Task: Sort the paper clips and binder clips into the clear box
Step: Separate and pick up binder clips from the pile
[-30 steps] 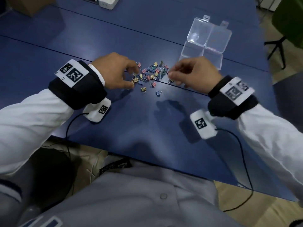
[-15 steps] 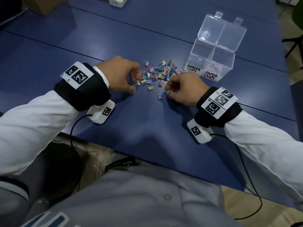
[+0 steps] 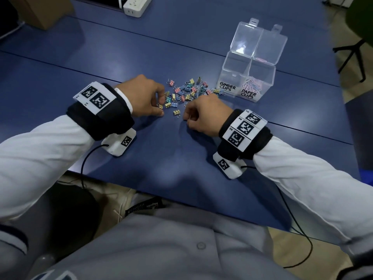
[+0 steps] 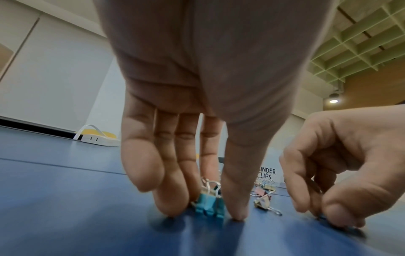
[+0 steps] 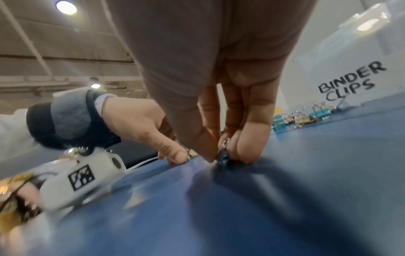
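A heap of small coloured binder clips (image 3: 187, 91) lies on the blue table (image 3: 161, 158). Behind it to the right stands the open clear box (image 3: 232, 65); its right cell, labelled PAPER CLIPS, holds pastel paper clips (image 3: 252, 85). My left hand (image 3: 161, 109) is at the heap's near left edge, fingertips on the table, and pinches teal binder clips (image 4: 210, 206) between thumb and fingers. My right hand (image 3: 186, 119) is in front of the heap and pinches a blue binder clip (image 5: 222, 155) against the table. A yellow clip (image 3: 176, 112) lies loose between the hands.
A white power strip (image 3: 137, 5) and a cardboard box (image 3: 40, 11) sit at the table's far left. A chair base (image 3: 353, 55) stands on the floor beyond the right edge. Cables hang from both wrist cameras over the near table edge.
My right hand came back from the heap's right side toward me and closed on the loose blue clip in front. My left hand stayed at the heap's left edge.
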`<state>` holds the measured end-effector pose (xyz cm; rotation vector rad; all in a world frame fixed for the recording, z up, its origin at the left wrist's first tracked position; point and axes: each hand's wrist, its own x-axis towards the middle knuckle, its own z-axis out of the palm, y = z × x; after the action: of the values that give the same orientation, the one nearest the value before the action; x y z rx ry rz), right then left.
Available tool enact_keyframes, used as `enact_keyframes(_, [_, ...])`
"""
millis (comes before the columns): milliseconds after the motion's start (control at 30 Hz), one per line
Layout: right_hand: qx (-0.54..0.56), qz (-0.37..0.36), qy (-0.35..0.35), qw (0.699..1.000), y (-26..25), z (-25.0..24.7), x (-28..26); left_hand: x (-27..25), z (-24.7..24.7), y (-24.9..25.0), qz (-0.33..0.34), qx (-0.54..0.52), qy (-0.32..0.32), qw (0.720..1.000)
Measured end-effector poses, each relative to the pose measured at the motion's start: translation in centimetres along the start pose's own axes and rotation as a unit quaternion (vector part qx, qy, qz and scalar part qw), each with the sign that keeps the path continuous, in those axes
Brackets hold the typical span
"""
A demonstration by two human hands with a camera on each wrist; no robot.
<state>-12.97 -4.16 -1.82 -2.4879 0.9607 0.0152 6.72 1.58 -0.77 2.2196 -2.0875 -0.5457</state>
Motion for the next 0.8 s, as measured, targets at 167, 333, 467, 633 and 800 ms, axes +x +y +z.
enact_keyframes(167, [0.192,0.098,0.043,0.976,0.7,0.1,-0.1,-0.2,0.1,0.1,0.017,-0.003,0.012,1.000])
enact_keyframes(333, [0.570,0.192,0.028,0.799,1.5,0.0,-0.5,-0.6,-0.1,0.3,0.030,-0.033,0.051,0.998])
enact_keyframes(467, [0.724,0.247,0.005,0.644,2.0,-0.5,-1.0,-1.0,-0.7,0.4,0.042,-0.057,0.073,0.995])
enact_keyframes(633, [0.791,0.263,0.061,0.549,1.3,-0.5,-1.6,-0.8,-1.1,0.8,0.029,-0.075,0.076,0.994])
enact_keyframes(800, [0.783,0.275,0.052,0.556,0.7,0.1,-1.2,-0.7,-1.0,0.9,0.014,-0.106,0.042,0.993])
